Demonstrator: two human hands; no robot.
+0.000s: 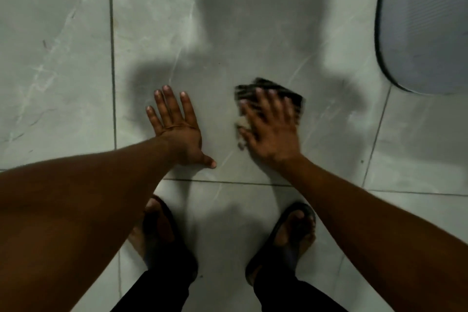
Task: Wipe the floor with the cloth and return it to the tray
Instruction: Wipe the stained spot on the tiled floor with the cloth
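Right hand (272, 132) splayed flat on blurred dark cloth (268, 92); left hand (178, 129) open, empty, on grey tiled floor (63, 58); tray (425, 25) beyond right hand

No readable txt, labels, nos. or signs — nothing legible anywhere.

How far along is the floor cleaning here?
Midway, it seems. The right hand presses the dark cloth flat on the floor, blurred as if wiping; the left hand braces beside it. Putting the cloth back in the tray is left.
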